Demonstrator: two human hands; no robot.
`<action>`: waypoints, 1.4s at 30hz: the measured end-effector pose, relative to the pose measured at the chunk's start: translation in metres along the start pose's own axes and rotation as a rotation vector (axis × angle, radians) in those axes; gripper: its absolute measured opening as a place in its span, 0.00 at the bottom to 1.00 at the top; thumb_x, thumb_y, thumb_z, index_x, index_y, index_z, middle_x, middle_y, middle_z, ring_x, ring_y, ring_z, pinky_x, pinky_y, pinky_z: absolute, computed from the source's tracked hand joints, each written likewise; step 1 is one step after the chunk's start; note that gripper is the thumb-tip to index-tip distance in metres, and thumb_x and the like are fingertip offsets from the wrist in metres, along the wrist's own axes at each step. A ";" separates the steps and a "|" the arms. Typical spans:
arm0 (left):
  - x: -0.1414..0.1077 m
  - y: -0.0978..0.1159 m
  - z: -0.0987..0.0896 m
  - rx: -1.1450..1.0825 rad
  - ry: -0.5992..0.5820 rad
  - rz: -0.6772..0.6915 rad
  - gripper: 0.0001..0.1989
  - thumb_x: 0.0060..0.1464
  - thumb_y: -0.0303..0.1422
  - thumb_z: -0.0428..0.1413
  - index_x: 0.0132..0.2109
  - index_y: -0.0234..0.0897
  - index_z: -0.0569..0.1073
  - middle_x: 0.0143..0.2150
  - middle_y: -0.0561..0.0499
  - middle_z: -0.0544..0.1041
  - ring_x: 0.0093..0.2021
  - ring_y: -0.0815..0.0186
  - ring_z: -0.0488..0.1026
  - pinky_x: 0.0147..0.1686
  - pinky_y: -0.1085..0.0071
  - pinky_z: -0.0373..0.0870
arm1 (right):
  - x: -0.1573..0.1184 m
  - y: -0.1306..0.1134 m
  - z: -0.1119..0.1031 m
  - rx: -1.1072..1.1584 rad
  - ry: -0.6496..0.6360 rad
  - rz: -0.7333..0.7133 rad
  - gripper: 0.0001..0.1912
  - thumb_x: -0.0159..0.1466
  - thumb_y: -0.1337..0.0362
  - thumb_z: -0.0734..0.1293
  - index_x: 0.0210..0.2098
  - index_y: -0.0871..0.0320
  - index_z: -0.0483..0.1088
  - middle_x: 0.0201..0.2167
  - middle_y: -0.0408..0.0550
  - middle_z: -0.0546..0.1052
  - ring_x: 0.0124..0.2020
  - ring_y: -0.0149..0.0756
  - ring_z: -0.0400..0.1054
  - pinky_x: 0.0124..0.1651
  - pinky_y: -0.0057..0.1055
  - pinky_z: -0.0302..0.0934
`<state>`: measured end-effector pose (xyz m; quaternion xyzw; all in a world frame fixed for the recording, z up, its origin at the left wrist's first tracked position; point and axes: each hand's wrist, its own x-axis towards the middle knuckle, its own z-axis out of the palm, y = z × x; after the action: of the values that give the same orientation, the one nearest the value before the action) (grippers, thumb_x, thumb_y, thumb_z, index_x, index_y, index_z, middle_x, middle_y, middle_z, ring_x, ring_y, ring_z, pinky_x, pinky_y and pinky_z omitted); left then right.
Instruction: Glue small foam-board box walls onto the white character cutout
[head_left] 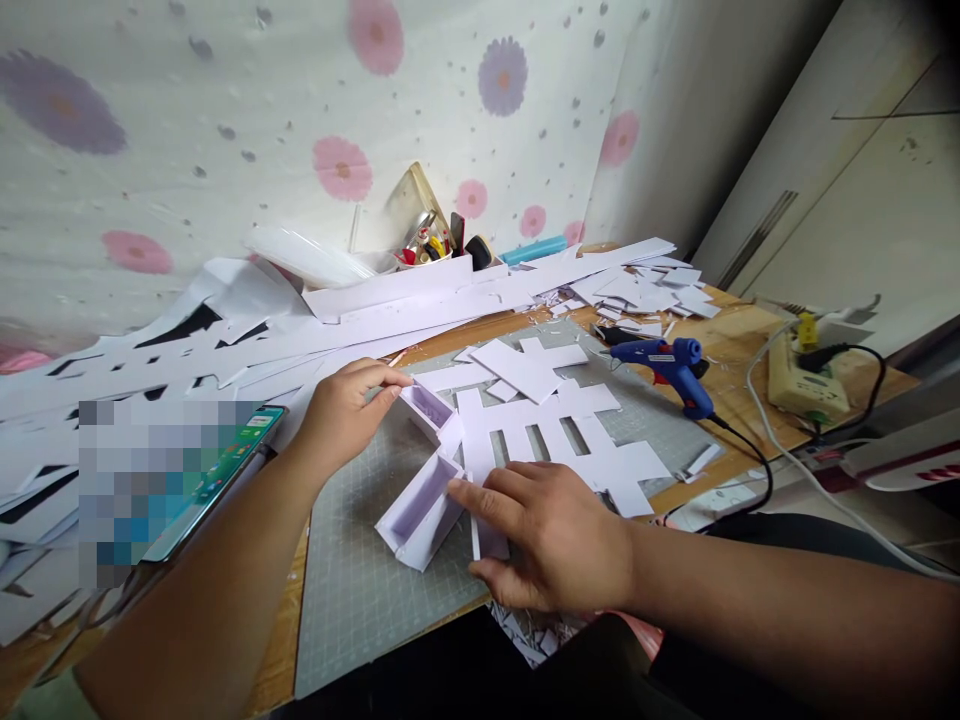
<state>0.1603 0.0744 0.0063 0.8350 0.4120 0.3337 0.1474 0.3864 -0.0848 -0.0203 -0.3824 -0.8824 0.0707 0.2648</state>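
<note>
My left hand [352, 410] pinches the far left end of a small open white box [433, 412], made of paper board, between thumb and forefinger. A second open white box [420, 515] joins it at an angle on the cutting mat [345, 610]. My right hand [547, 535] lies over a further white board part [490, 543] beside it. Its forefinger touches the second box's right edge and its thumb is at the part's near end. That part is mostly hidden under the hand. Right behind lies a flat white cut-out sheet [540, 425] with slots and tabs.
A blue hot glue gun [671, 365] lies right of the sheet, its cord running to a power strip [806, 380]. At left, a phone [217, 480] rests on cut white sheets [247, 355]. White scraps [637, 290] and a tool container [431, 250] are at the back.
</note>
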 end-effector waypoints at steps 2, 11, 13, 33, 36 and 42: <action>0.001 -0.004 0.000 0.059 -0.010 0.081 0.12 0.55 0.34 0.52 0.36 0.42 0.81 0.40 0.49 0.80 0.45 0.59 0.77 0.51 0.60 0.72 | 0.001 0.000 -0.001 -0.004 -0.013 0.001 0.29 0.64 0.54 0.62 0.59 0.66 0.69 0.34 0.52 0.77 0.30 0.43 0.70 0.30 0.39 0.64; 0.003 -0.014 0.002 0.110 -0.060 0.086 0.13 0.55 0.32 0.50 0.39 0.43 0.80 0.44 0.49 0.81 0.48 0.59 0.77 0.54 0.60 0.72 | 0.001 -0.002 -0.003 -0.007 -0.058 0.018 0.30 0.64 0.54 0.62 0.61 0.66 0.67 0.35 0.52 0.77 0.31 0.43 0.70 0.32 0.39 0.65; 0.003 -0.014 0.003 0.097 -0.071 0.058 0.13 0.54 0.33 0.51 0.39 0.43 0.80 0.43 0.50 0.82 0.47 0.59 0.78 0.53 0.60 0.73 | 0.001 -0.001 -0.002 -0.010 -0.051 0.016 0.30 0.64 0.54 0.62 0.61 0.66 0.67 0.35 0.52 0.77 0.31 0.42 0.70 0.31 0.39 0.65; -0.001 -0.002 -0.001 0.175 -0.024 0.220 0.12 0.61 0.35 0.50 0.43 0.43 0.79 0.42 0.49 0.83 0.46 0.58 0.78 0.50 0.58 0.73 | 0.000 -0.001 0.000 -0.037 -0.036 0.014 0.30 0.64 0.53 0.63 0.61 0.65 0.66 0.36 0.53 0.78 0.31 0.42 0.71 0.32 0.38 0.64; -0.002 0.001 -0.002 0.148 -0.053 0.178 0.13 0.62 0.35 0.49 0.45 0.43 0.78 0.41 0.50 0.83 0.47 0.58 0.78 0.52 0.57 0.72 | 0.000 -0.001 0.000 -0.040 -0.041 0.017 0.31 0.64 0.52 0.63 0.61 0.64 0.66 0.36 0.53 0.78 0.32 0.42 0.71 0.32 0.38 0.64; -0.003 0.002 0.000 0.076 -0.043 0.106 0.14 0.60 0.32 0.48 0.47 0.41 0.77 0.44 0.50 0.83 0.49 0.60 0.78 0.53 0.61 0.73 | 0.001 -0.001 -0.001 -0.039 -0.043 0.017 0.31 0.64 0.54 0.63 0.61 0.65 0.67 0.36 0.53 0.78 0.31 0.42 0.71 0.32 0.38 0.64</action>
<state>0.1599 0.0705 0.0063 0.8674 0.3765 0.3074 0.1066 0.3862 -0.0848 -0.0191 -0.3933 -0.8858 0.0642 0.2376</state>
